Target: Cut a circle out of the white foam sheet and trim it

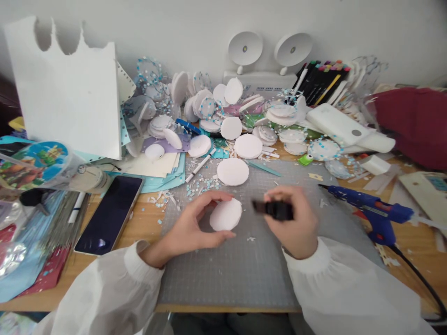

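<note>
My left hand (190,228) is curved around a small white foam disc (226,215), thumb on its near edge and fingers on its far edge, a little above the cutting mat (223,274). To the right, my right hand (296,225) is closed on a black craft knife (281,211), smeared by motion; its blade end points left toward the disc, with a gap between them. Just beyond my hands lies a larger white disc (233,171), and behind it another white disc (248,146). White scraps are scattered on the mat.
At right lies a blue hot glue gun (370,202) with its black cord. A phone (109,215) rests at left beside a clear tub (38,163). Many foam discs, a white marker (200,165) and a white lamp (260,81) crowd the back. A cut foam board (70,88) stands back left.
</note>
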`<state>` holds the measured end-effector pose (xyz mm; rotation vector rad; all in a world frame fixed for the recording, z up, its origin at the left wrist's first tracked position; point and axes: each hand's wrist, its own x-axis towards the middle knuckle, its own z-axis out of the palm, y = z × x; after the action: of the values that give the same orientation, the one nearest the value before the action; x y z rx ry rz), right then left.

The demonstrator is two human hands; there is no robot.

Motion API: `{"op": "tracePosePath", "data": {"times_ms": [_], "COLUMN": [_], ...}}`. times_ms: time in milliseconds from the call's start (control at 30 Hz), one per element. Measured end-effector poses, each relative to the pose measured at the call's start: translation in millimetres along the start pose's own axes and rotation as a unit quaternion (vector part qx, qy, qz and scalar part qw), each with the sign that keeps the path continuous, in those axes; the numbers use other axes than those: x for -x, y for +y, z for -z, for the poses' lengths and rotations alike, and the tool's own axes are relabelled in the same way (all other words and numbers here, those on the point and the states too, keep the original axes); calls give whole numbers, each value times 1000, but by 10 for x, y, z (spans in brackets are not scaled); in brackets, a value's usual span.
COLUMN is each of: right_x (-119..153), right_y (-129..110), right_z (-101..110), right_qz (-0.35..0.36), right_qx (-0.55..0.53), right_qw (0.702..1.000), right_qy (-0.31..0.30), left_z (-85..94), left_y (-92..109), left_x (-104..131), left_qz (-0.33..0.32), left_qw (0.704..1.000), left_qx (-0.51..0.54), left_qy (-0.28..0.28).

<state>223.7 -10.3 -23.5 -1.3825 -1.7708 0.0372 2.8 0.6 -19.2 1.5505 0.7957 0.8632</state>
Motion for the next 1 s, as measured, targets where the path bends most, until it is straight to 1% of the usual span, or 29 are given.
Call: {"op": "tracePosePath", "data": {"times_ms": [33, 67, 133, 233, 333, 433, 500, 533, 567, 633, 700, 733, 767, 800, 867, 933, 1000], "right_x": [-19, -37, -63, -54, -10, 31, 47, 48, 45, 20, -29, -60, -94, -126, -177, -197, -178], "right_y": [23, 39, 44, -24, -133, -202, -200, -184, -161, -95, -15, 26, 66, 102, 163, 208, 246], "right_z": [-4, -5, 1, 14, 10, -5, -14, -18, -22, -31, -39, -41, -42, -40, -33, -22, -8], "right_qz": [-41, -70, -85, -49, 15, 80, 89, 80, 60, 4, -46, -62, -69, -73, -77, -85, -116], "right_qx": [24, 43, 53, 18, -29, -55, -57, -57, -59, -64, -65, -59, -52, -46, -40, -37, -45], "right_qw": [999, 996, 995, 996, 992, 983, 981, 981, 984, 992, 996, 996, 996, 996, 995, 995, 992], "right_qy": [22, 29, -5, -73, -123, -158, -165, -165, -157, -112, -42, -10, 18, 33, 42, 35, 19], "left_z": [3, 7, 14, 18, 14, 15, 19, 19, 18, 5, -20, -35, -51, -68, -101, -134, -168], "left_y": [9, 20, 45, 68, 59, 37, 36, 42, 53, 85, 118, 131, 143, 154, 174, 202, 237], "left_x": [2, 3, 8, 18, 26, 32, 42, 49, 55, 64, 63, 57, 48, 36, 8, -20, -38], "left_qz": [-21, -42, -78, -116, -149, -167, -167, -154, -124, -16, 101, 142, 168, 182, 197, 204, 203], "left_qw": [999, 997, 986, 965, 950, 948, 956, 964, 974, 993, 993, 988, 981, 976, 970, 970, 971], "left_qx": [-31, -67, -140, -221, -256, -253, -231, -210, -184, -110, -17, 31, 73, 104, 121, 99, 73], "left_qy": [7, 16, 37, 76, 99, 93, 72, 57, 44, 39, 53, 59, 61, 62, 72, 91, 102]}}
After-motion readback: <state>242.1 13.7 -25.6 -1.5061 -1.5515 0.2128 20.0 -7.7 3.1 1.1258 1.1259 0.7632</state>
